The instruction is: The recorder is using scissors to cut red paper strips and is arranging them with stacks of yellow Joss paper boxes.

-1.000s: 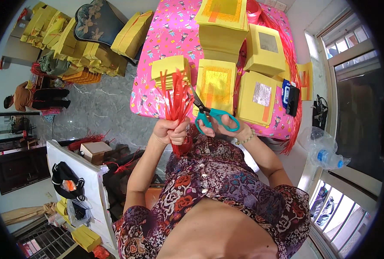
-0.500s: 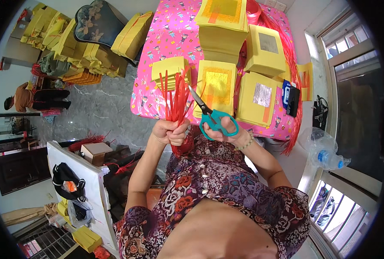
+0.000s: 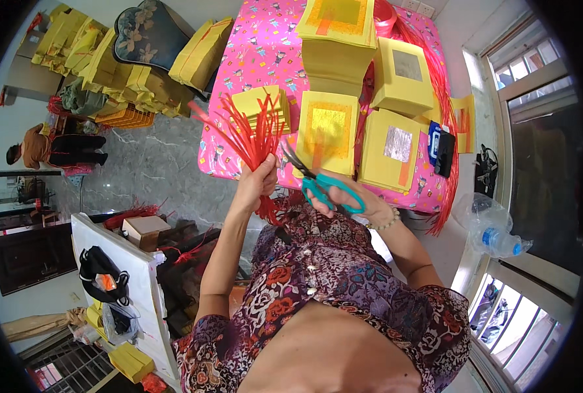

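My left hand [image 3: 258, 182] is closed around a bundle of red plastic strips [image 3: 255, 134], whose loose ends fan out up and to the left above the fist. More of the strips hang below it. In my right hand [image 3: 363, 200] is a pair of teal-handled scissors [image 3: 334, 190], with fingers through the handles. The dark blades point up and left, slightly parted, close beside the bundle. Just beyond my hands lies a stack of yellow paper with a gold square [image 3: 327, 131]. A smaller yellow paper stack [image 3: 265, 108] is partly hidden behind the strips.
The table has a pink patterned cover [image 3: 258, 46]. It bears a tall yellow paper stack [image 3: 337, 59], further stacks [image 3: 386, 147], a black phone [image 3: 444, 154] and long red strips [image 3: 445, 98] along its right edge. At left stand a white board [image 3: 127, 288] and another person [image 3: 55, 147].
The strip bundle has tilted left and its ends have spread out. My left hand has turned and risen a little. The scissors have swung slightly left and lower.
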Available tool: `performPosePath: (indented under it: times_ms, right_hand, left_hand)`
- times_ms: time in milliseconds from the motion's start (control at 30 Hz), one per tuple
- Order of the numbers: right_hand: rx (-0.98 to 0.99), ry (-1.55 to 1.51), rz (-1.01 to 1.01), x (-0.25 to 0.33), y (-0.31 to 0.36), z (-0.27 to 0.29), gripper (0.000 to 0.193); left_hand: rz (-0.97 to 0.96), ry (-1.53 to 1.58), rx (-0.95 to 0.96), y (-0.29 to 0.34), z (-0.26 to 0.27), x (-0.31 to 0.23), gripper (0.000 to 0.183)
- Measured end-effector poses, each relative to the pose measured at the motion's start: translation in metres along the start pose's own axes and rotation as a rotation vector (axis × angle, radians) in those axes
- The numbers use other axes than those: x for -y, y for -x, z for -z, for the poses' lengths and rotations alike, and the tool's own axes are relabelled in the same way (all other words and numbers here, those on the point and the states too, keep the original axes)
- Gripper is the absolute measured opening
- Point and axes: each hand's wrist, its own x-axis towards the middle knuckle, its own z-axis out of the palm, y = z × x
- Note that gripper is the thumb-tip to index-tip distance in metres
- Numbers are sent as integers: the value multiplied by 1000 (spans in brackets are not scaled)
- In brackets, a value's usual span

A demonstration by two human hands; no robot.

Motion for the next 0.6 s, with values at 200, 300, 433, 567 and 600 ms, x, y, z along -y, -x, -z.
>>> performPosePath:
  times_ms: [200,300,433,567,600]
  right_hand:
    - [-88,-24,-69,-12,-9,3,53]
    - [-128,-49,-73,-12,-9,2,53]
    - [-109,-32,-108,-16,-9,5,52]
    - [-120,-82,-114,-16,-10,7,50]
    - [-121,-81,-113,-16,-10,7,50]
  left_hand:
    - [-3,-60,18,2,-9,5,21]
    - [-15,-27,33,3,-9,5,22]
    - [-13,-39,33,8,-14,1,22]
    - [-10,-57,43,9,-15,3,21]
    - [-10,-58,44,8,-16,5,21]
